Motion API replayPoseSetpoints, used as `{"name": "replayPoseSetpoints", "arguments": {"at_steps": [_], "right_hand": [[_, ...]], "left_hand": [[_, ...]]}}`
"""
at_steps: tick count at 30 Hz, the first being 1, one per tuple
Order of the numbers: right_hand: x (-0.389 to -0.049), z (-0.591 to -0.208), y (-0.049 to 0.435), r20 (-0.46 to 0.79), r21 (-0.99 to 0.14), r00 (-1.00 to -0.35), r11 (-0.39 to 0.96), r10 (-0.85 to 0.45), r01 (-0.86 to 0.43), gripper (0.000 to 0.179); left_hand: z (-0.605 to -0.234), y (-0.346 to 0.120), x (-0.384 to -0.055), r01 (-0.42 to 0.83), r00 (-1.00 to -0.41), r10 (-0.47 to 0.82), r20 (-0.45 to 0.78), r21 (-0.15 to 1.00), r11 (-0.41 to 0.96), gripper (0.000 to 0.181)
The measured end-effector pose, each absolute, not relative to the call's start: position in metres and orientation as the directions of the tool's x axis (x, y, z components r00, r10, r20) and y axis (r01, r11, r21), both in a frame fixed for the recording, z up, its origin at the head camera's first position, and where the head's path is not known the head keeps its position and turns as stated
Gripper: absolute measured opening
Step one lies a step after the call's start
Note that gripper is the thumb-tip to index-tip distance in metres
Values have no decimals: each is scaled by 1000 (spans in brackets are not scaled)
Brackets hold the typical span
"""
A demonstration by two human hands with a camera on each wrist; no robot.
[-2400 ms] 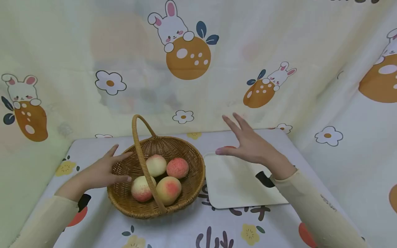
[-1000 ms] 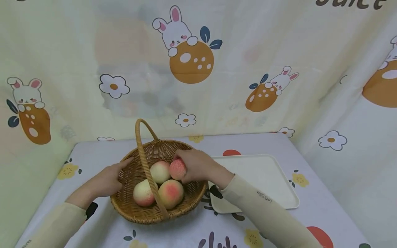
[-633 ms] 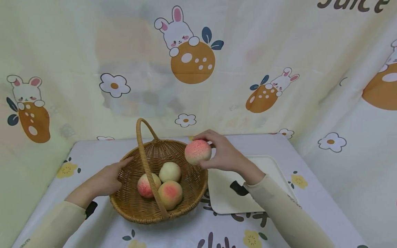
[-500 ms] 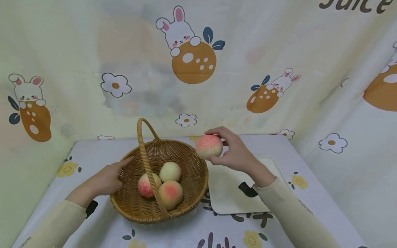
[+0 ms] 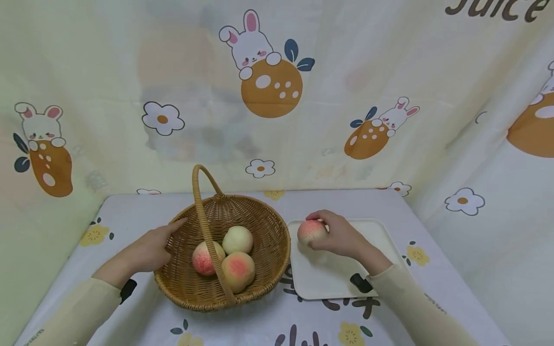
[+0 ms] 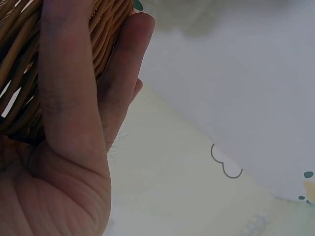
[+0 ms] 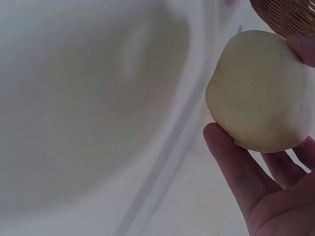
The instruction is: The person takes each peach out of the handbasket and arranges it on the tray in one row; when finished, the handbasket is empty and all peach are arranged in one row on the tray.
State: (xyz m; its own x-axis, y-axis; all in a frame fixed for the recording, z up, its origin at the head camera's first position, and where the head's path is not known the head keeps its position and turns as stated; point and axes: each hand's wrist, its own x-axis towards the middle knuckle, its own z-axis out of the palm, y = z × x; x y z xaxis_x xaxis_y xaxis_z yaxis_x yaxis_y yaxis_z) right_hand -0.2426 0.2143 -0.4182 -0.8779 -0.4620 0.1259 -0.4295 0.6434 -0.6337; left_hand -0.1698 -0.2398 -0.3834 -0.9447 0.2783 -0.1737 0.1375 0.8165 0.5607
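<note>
My right hand [image 5: 339, 236] grips a peach [image 5: 310, 231] with a pink top over the back left corner of the white tray [image 5: 322, 287]. I cannot tell whether the peach touches the tray. The right wrist view shows the pale underside of the same peach [image 7: 258, 93], with thumb and fingers around it. My left hand [image 5: 144, 252] holds the left rim of a wicker basket [image 5: 270, 240], the wall between thumb and fingers in the left wrist view. Inside the basket lie a pale peach [image 5: 238, 239], a yellow-orange peach [image 5: 238, 272] and a pink-speckled peach [image 5: 205, 259], partly behind the handle.
An arched handle [image 5: 198, 197] rises over the basket. Basket and tray stand close side by side on a table with a printed white cloth [image 5: 242, 327]. Behind hangs a curtain [image 5: 195, 62] with rabbits and flowers.
My right hand took the peach out of the basket, carried it right, and has lowered it over the tray. One peach in the basket rolled. My left hand reached the rim and has stayed there.
</note>
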Motion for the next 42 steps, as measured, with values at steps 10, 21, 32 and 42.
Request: {"name": "replayPoseSetpoints", "arguments": {"at_steps": [10,21,32,42], "right_hand": [[-237,-435,205,86,-554,-834,669,-546,-495,60],[-232,-433,205,49,-584,-829,658,-557,-477,64],[-234,-403,190,151,-590,-846,641,-511,-492,103],[-211,-355,129,207,-633,-825,571,-526,-523,125]], "left_hand": [[-381,-239,-167,145,-943,285,-170,561,815,89],[-380,-239,-167,140,-946,275,-170,552,822,88],[-381,-238,-168,135,-945,274,-177,553,822,88],[-381,-238,-168,129,-945,273,-181,560,818,87]]}}
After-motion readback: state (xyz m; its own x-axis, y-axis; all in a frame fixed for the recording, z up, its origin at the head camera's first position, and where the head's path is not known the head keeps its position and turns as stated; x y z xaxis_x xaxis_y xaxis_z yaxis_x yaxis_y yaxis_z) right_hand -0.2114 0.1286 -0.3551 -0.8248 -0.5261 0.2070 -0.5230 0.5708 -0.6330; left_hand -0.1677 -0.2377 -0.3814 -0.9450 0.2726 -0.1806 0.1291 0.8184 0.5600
